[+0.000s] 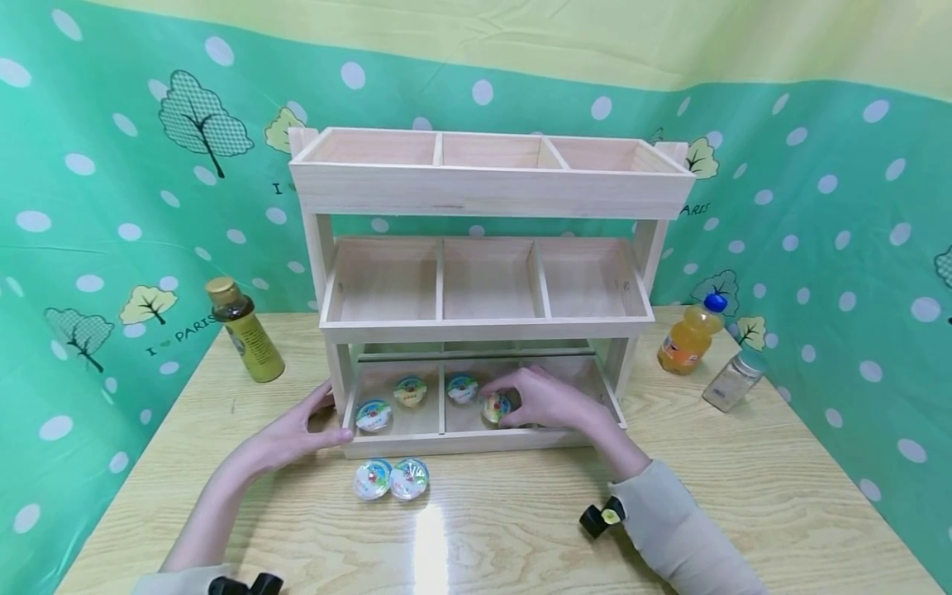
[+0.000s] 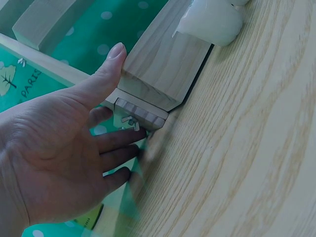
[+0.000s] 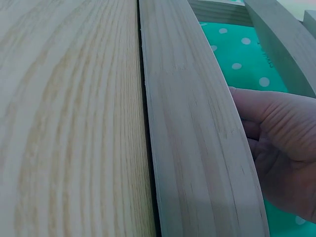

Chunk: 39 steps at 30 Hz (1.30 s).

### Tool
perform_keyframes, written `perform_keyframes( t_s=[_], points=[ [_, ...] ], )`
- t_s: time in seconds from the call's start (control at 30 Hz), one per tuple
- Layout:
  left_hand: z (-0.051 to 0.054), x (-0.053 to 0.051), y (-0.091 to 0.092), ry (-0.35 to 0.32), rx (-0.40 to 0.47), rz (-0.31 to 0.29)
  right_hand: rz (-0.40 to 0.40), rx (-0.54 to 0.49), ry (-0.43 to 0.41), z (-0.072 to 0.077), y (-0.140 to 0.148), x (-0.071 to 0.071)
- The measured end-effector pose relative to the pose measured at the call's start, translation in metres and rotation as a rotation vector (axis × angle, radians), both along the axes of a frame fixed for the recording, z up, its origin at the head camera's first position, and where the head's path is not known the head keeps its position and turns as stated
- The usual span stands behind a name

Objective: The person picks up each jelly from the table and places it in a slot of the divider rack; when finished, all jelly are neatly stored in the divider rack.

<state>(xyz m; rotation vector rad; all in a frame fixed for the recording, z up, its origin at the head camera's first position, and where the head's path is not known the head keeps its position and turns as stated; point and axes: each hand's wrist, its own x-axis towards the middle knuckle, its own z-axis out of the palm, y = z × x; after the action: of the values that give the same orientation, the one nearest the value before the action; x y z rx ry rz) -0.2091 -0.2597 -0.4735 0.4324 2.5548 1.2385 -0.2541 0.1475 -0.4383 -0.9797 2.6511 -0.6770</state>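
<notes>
A wooden three-tier rack stands on the table. In its bottom tier, the right hand pinches a small sealed cup in the middle compartment, beside another cup. Two more cups lie in the left compartment. The left hand is at the rack's lower left corner, its thumb against the front edge and its fingers around the side. In the right wrist view the front board hides the fingertips of the right hand. The left wrist view shows the left hand with fingers spread at the corner.
Two cups lie on the table before the rack. A green bottle stands at the left. At the right are an orange drink bottle and a tilted-looking clear jar. A patterned curtain hangs behind.
</notes>
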Motion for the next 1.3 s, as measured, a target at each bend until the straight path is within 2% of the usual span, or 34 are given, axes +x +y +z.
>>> perform_keyframes(
  t_s=[0.23, 0.43, 0.67, 0.87, 1.13, 1.3],
  points=[
    [0.000, 0.000, 0.000, -0.001, -0.010, 0.005, -0.004, 0.021, -0.017, 0.002, 0.000, 0.001],
    [0.000, 0.000, 0.001, 0.004, -0.012, 0.005, 0.004, -0.026, -0.038, 0.004, 0.003, 0.000],
    [-0.001, -0.001, 0.001, -0.011, -0.002, 0.002, -0.043, -0.131, -0.037, 0.009, 0.006, 0.001],
    [-0.001, 0.000, -0.001, -0.012, -0.009, 0.004, -0.074, -0.223, -0.037, 0.008, -0.003, 0.006],
    [-0.001, 0.000, 0.000, -0.020, -0.024, 0.012, 0.013, -0.331, -0.008, 0.010, -0.031, 0.017],
    [-0.002, -0.002, 0.000, -0.011, -0.021, 0.004, 0.096, -0.305, 0.059, 0.011, -0.053, 0.026]
  ],
)
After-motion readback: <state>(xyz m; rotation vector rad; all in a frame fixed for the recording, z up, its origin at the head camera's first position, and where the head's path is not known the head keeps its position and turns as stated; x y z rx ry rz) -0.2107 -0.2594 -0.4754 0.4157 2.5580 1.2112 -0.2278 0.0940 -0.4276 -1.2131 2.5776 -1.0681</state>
